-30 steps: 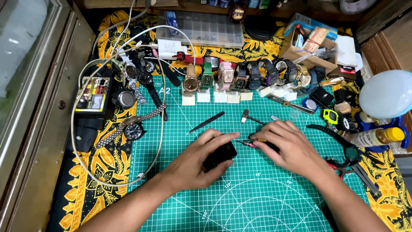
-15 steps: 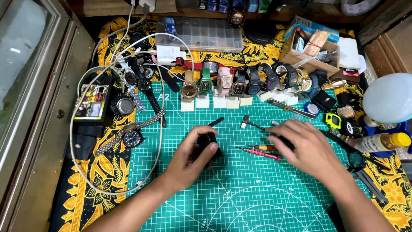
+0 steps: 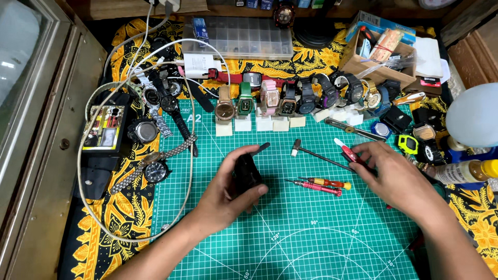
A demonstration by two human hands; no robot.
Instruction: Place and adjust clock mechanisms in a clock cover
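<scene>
Left hand point(image 3: 228, 192) closed around black watch point(image 3: 247, 173). Right hand point(image 3: 397, 179), at three o'clock, fingers pinching red-handled tool point(image 3: 348, 153); two screwdrivers point(image 3: 319, 185) between.

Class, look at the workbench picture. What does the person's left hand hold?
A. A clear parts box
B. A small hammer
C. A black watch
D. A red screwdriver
C: the left hand is closed around a black watch over the green cutting mat, while the small hammer and the red screwdriver lie free on the mat.
</scene>
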